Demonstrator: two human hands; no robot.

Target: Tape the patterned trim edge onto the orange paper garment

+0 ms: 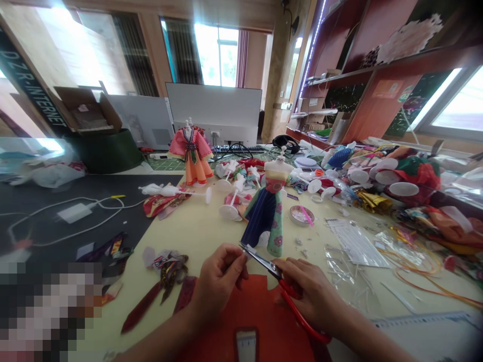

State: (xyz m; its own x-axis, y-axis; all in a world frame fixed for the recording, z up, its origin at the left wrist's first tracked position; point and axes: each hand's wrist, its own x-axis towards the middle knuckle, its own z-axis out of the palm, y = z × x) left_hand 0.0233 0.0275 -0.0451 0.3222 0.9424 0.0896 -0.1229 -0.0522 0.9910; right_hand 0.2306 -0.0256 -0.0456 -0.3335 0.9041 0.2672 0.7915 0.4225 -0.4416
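My right hand (307, 289) grips a pair of scissors (272, 266) with red handles. The blades point up and left, towards the fingertips of my left hand (222, 274). Those fingers are pinched together by the blade tips; whatever they hold is hidden or too small to make out. Just behind the blades stands a doll-sized mannequin (277, 167) in a dress with a dark blue striped skirt (260, 213) and a green flowered panel (277, 226). A red-orange sheet-like piece (241, 311) lies below both hands.
Fabric scraps (169, 271) lie to the left. A small round dish (302, 215) sits right of the mannequin. Dressed mannequins, one in a pink and orange robe (190, 151), stand or lie further back. Piled doll clothes (422, 176), orange cords (418, 266) and a ruler (426, 322) occupy the right.
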